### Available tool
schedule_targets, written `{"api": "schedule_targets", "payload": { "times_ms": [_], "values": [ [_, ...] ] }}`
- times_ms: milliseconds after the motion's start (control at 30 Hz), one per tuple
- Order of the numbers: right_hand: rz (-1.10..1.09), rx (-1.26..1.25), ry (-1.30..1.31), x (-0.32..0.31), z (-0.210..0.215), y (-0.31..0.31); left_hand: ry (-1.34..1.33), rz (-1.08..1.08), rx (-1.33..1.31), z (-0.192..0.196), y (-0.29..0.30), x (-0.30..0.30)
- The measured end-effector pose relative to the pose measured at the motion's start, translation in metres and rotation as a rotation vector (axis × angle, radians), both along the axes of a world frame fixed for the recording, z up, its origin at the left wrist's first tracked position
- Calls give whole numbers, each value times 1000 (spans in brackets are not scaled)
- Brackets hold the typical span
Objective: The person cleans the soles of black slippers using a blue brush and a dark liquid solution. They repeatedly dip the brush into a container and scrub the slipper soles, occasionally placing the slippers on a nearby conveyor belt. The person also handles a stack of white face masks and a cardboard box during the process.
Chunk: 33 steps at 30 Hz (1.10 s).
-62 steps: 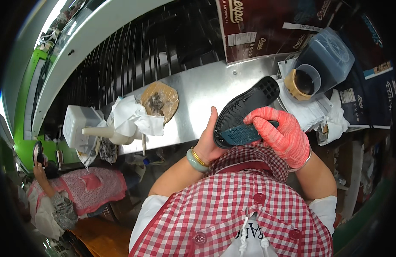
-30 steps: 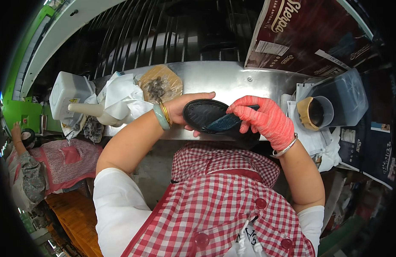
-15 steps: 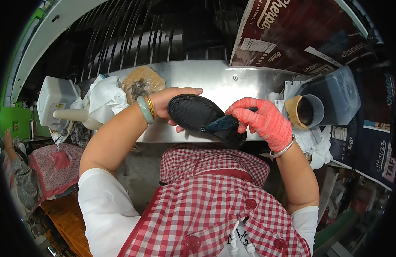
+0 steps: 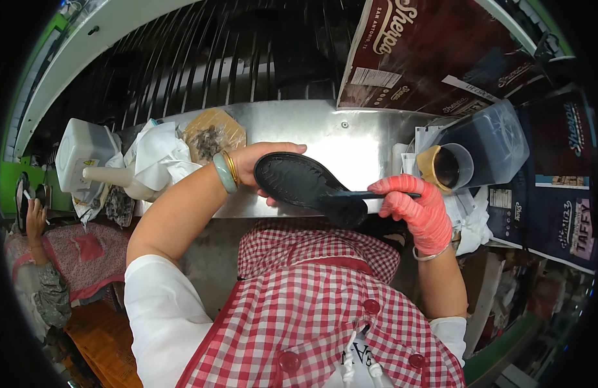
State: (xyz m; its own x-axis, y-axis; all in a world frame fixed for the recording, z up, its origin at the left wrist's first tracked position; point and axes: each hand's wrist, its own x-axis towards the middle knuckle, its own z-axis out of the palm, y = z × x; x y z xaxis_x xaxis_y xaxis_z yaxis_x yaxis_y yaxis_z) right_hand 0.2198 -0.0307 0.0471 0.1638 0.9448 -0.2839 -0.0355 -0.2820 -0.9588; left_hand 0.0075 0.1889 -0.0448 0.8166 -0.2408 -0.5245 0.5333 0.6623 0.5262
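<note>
My bare left hand [image 4: 248, 163], with bangles at the wrist, grips a black shoe sole [image 4: 291, 180] by its broad left end. The sole lies tilted, its hollow, rimmed side facing up, over the near edge of the metal bench. In a coral knit glove, my right hand [image 4: 420, 215] is closed round the thin dark handle of a brush [image 4: 396, 194]. The brush's tip rests on or just above the narrower right part of the sole; I cannot tell which. Most of my left fingers are hidden under the sole.
A cut-open cup of dark liquid [image 4: 446, 168] leans by a clear plastic container [image 4: 490, 145] on the right. White cloth [image 4: 162, 154], a pale jug [image 4: 85, 152] and a taped brown bundle [image 4: 215, 132] crowd the left of the metal bench [image 4: 351, 142]. Another person's hand [image 4: 36, 220] shows far left.
My right hand has shifted right and slightly down, and the brush now lies flatter across the sole. My left hand keeps its hold. At far left, the other person's hand has moved.
</note>
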Motion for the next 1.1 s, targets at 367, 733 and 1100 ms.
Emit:
{"api": "schedule_targets", "payload": {
  "times_ms": [367, 733, 1100],
  "values": [
    [438, 685, -735, -40, 2, -3, -112, -44, 15, 18, -26, 1],
    [-163, 643, -363, -27, 25, -42, -322, 565, -53, 37, -70, -11],
    [1, 905, -1394, -24, 26, -31, -505, 746, 395, 58, -135, 0]
  ]
}}
